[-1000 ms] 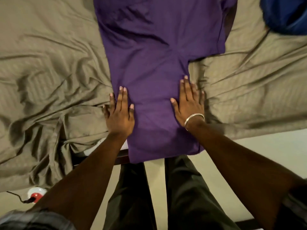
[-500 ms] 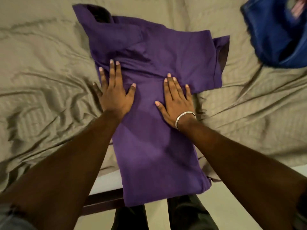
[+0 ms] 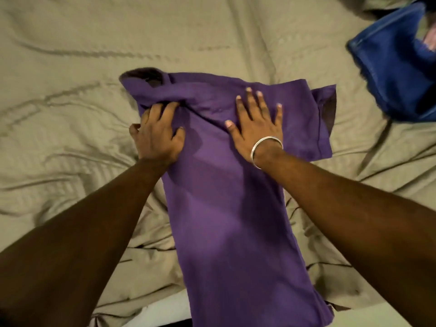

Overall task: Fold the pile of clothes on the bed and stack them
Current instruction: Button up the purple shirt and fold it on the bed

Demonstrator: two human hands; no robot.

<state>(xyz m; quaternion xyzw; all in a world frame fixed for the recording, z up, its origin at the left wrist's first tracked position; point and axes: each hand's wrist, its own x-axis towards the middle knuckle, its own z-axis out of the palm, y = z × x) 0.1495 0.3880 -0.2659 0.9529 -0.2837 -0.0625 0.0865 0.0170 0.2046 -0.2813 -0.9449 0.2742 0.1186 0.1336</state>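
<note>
The purple shirt (image 3: 231,208) lies lengthwise on the tan bedsheet (image 3: 70,67), its lower hem hanging past the near edge of the bed. The left hand (image 3: 157,134) grips a bunched fold of fabric near the shirt's left shoulder; the fingers curl into the cloth, and the collar area rises in a ridge just beyond the fingertips. The right hand (image 3: 258,125) rests flat on the chest area beside that grip, fingers straight and spread, palm down (a metal bangle (image 3: 265,148) circles its wrist). The right sleeve extends outward past the flat hand. A blue garment (image 3: 396,74) lies well apart, far right of both hands.
</note>
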